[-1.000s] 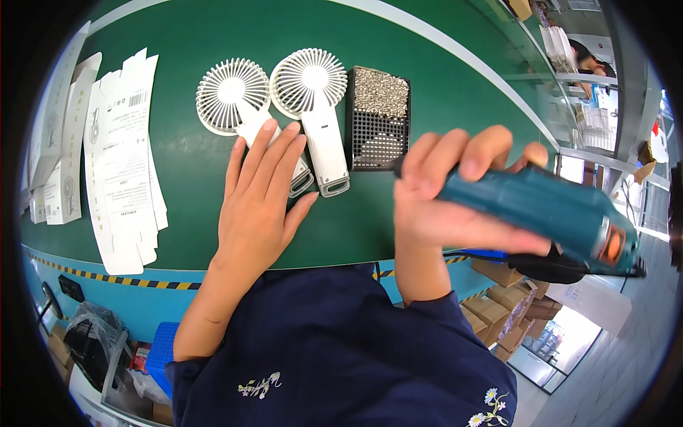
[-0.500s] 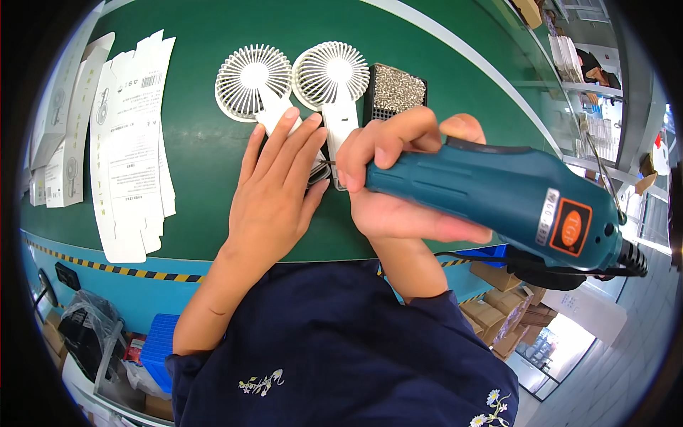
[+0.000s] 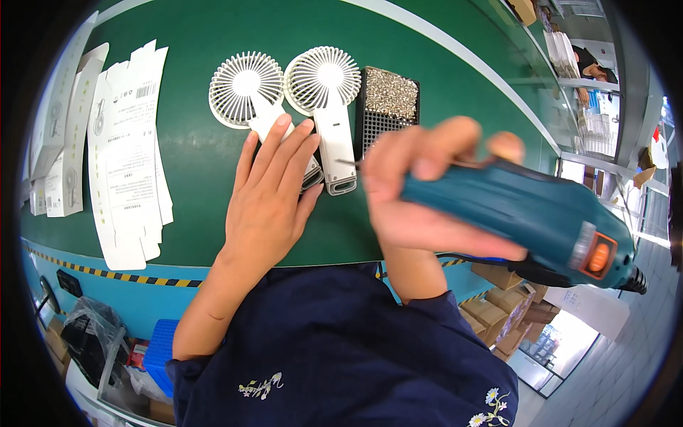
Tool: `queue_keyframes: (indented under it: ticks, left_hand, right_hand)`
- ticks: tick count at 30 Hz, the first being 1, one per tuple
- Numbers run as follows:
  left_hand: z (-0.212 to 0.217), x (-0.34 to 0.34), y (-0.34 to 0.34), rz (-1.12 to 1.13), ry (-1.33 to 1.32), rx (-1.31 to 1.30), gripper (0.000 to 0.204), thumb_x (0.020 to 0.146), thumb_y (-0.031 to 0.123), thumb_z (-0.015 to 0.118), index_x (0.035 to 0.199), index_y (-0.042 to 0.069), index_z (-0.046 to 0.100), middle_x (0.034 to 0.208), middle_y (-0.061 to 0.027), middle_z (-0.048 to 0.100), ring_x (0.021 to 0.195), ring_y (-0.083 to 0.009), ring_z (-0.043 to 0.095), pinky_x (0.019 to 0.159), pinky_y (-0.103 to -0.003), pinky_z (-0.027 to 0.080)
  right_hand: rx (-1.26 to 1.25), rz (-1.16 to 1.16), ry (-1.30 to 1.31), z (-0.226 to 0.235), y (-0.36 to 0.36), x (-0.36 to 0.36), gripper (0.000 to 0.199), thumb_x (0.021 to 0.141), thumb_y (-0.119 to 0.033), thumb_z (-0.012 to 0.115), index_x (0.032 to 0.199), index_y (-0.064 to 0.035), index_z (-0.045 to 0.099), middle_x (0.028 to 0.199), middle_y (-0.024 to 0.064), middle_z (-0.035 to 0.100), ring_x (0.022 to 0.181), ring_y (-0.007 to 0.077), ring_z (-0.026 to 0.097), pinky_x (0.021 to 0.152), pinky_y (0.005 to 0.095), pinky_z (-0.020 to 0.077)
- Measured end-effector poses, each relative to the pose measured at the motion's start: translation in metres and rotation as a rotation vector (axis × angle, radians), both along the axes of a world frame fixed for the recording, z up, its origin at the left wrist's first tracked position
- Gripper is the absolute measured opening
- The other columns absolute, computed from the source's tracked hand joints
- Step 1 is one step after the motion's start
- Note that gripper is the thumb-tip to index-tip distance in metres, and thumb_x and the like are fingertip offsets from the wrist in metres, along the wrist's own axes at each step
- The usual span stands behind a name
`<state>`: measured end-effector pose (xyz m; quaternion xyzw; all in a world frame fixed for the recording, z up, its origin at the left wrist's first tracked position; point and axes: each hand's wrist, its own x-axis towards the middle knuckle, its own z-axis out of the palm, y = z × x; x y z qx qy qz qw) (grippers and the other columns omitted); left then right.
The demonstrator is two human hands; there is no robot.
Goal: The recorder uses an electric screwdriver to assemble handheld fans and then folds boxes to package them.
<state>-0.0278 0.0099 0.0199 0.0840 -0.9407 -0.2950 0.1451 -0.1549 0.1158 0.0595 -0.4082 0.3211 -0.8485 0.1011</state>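
Two white handheld fans lie on the green table, handles toward me. Over the handle of the left fan lies my left hand, its fingers stretched across and its thumb by the handle's end, holding it against the table. Part of that handle is hidden under the fingers. The right fan lies untouched, its handle in full view. My right hand, blurred by motion, is closed around a teal electric screwdriver. Its thin bit points left, over or beside the right fan's handle; contact cannot be told.
A black tray of small metal screws sits right of the fans. Flattened white cartons and upright white boxes stand at the left. The screwdriver's cord runs off at the right. Striped tape marks the table's front edge.
My right hand and the screwdriver have moved right, away from the left fan's handle, uncovering the right fan's handle and more of the screw tray. My left hand stays on the left fan.
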Motion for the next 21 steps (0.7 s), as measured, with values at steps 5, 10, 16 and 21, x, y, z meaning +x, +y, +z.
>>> queue_keyframes:
  ticks: [5, 10, 16, 21]
  left_hand:
    - [0.001, 0.003, -0.001, -0.011, -0.034, 0.025, 0.054, 0.082, 0.01, 0.065, 0.132, 0.002, 0.047, 0.143, -0.0099, 0.044, 0.14, -0.0324, 0.031, 0.113, -0.05, 0.022]
    - [-0.001, 0.002, 0.002, -0.004, -0.03, -0.01, 0.052, 0.083, 0.012, 0.065, 0.131, 0.002, 0.047, 0.142, -0.0104, 0.044, 0.139, -0.032, 0.032, 0.113, -0.05, 0.023]
    - [0.0, 0.0, 0.001, -0.002, -0.015, -0.036, 0.052, 0.082, 0.013, 0.066, 0.13, 0.003, 0.048, 0.141, -0.0102, 0.045, 0.137, -0.0324, 0.034, 0.112, -0.051, 0.025]
    - [0.0, -0.002, 0.002, -0.002, -0.012, -0.029, 0.052, 0.082, 0.013, 0.066, 0.13, 0.003, 0.048, 0.141, -0.0103, 0.045, 0.137, -0.0325, 0.035, 0.112, -0.051, 0.025]
  right_hand:
    - [-0.051, -0.347, -0.036, 0.005, 0.021, -0.052, 0.091, 0.071, -0.091, 0.028, 0.127, -0.0202, 0.037, 0.076, 0.0078, 0.047, 0.04, 0.0172, 0.044, 0.036, 0.0292, 0.0396]
    - [0.188, -0.647, -0.078, -0.008, 0.025, -0.073, 0.088, 0.079, -0.085, 0.02, 0.125, -0.0116, 0.033, 0.075, 0.0082, 0.047, 0.039, 0.0148, 0.043, 0.034, 0.0263, 0.0382]
    - [0.253, -0.603, -0.048, -0.017, 0.018, -0.072, 0.093, 0.076, -0.088, 0.025, 0.121, -0.0066, 0.033, 0.075, 0.0096, 0.048, 0.04, 0.015, 0.044, 0.034, 0.0251, 0.0394]
    - [0.301, -0.627, -0.076, -0.019, 0.017, -0.073, 0.082, 0.077, -0.087, 0.024, 0.113, -0.0144, 0.038, 0.072, 0.007, 0.047, 0.038, 0.0147, 0.041, 0.035, 0.027, 0.0366]
